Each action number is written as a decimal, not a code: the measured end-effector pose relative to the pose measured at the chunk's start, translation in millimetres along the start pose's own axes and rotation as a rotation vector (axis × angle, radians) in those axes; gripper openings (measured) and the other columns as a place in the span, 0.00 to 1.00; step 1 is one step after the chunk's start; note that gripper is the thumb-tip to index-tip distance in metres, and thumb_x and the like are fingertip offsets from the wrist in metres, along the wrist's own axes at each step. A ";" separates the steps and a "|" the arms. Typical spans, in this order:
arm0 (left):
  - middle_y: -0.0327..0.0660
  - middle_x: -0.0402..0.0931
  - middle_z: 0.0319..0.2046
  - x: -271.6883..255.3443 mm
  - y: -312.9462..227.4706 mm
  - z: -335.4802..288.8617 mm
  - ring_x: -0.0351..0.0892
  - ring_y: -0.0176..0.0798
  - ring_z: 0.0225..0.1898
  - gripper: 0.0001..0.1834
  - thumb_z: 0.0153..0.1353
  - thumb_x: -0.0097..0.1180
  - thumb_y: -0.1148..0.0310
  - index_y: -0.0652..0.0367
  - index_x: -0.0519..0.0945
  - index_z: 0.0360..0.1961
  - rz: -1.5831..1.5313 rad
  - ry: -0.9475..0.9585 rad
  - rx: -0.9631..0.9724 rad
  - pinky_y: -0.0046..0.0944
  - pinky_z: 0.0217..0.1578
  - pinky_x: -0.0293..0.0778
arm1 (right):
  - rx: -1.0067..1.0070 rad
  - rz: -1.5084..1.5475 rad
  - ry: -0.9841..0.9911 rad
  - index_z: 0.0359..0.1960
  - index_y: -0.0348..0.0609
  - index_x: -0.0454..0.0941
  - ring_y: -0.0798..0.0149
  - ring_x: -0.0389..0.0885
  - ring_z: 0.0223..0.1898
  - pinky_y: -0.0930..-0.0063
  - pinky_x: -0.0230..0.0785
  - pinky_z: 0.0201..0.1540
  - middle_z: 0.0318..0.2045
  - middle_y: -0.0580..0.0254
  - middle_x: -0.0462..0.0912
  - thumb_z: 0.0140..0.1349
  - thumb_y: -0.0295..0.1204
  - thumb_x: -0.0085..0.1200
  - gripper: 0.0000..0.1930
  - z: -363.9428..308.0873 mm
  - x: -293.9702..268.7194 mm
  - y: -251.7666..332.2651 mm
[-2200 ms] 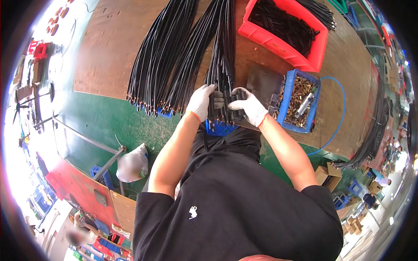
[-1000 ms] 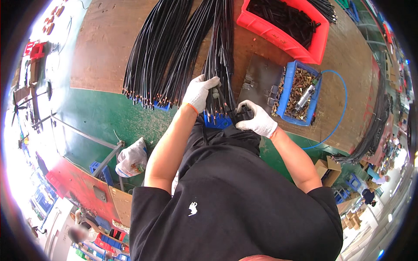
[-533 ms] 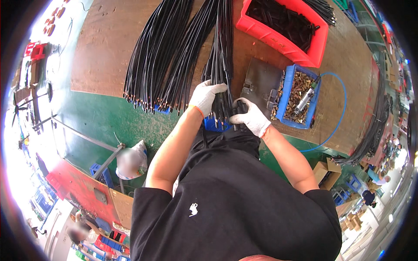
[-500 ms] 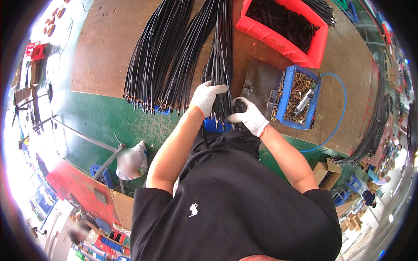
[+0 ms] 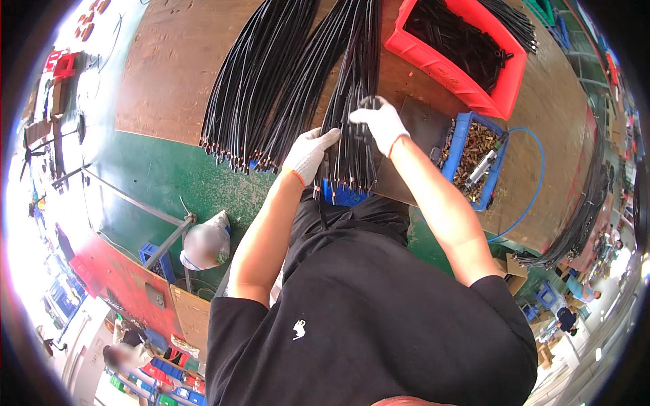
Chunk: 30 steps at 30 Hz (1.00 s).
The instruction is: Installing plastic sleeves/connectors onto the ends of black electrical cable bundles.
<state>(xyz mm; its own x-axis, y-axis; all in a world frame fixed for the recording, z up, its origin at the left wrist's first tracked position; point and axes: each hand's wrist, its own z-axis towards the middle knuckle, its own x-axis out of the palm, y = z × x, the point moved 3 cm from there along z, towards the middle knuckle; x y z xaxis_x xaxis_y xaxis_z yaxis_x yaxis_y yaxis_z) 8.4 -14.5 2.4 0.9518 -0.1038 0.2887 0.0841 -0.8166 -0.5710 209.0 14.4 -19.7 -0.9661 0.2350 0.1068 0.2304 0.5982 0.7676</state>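
A bundle of black cables (image 5: 359,61) with bare copper-coloured ends runs down over the table's near edge in front of me. At the bundle's left side is my left hand (image 5: 311,154), in a white glove, its fingers closed on a black cable. My right hand (image 5: 382,124), gloved too, lies across the bundle farther up. Its fingers are curled round some short black tubular pieces, partly hidden and blurred. Two more bundles of black cables (image 5: 261,74) lie to the left, their ends hanging past the edge.
A red bin (image 5: 447,84) of black tubes stands at the far right. Nearer is a blue bin (image 5: 460,135) of brass-coloured fittings, with a grey tool (image 5: 482,168) on a blue hose (image 5: 542,169). More cables (image 5: 575,216) hang at the table's right end. Below the bundle shows something blue (image 5: 345,194).
My right hand has moved up from the cable ends to higher on the bundle, with the black pieces. My left hand has shifted slightly down and left. The view has shifted a little.
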 end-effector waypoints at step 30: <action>0.35 0.82 0.30 41.8 6.6 -10.2 0.80 0.29 0.27 0.08 0.66 0.69 0.70 0.58 0.82 0.41 -0.085 0.169 0.011 0.32 0.31 0.79 | -0.255 0.015 -0.198 0.42 0.43 0.82 0.73 0.83 0.37 0.74 0.78 0.42 0.38 0.67 0.87 0.61 0.29 0.72 0.12 -76.0 -64.2 -30.4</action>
<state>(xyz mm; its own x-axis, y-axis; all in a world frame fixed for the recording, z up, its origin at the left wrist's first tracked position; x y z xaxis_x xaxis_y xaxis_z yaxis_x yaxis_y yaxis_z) 45.8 -30.0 18.6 0.8779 -0.1292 0.4611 0.1668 -0.8201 -0.5474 255.2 -77.0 -1.8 -0.9158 0.4014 0.0134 0.1833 0.3880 0.9033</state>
